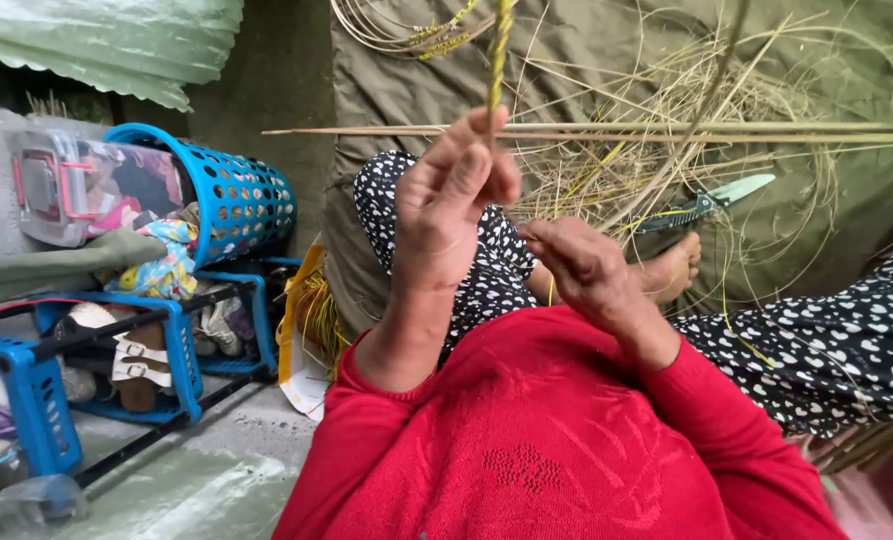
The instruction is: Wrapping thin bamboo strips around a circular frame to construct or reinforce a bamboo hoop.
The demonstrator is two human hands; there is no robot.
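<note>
A clear plastic storage box with red-pink latches [62,190] is lying at the left, just beside the tipped blue perforated plastic basket [237,195], holding coloured items.

L hand [454,195] pinching straw braid [499,55]

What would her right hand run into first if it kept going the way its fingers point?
The right hand points up and left toward the left hand, which pinches a twisted straw cord. It would probably meet that hand first, though depth is hard to judge.

Home yard: shoe rack [117,350], laundry basket [229,190]
</note>
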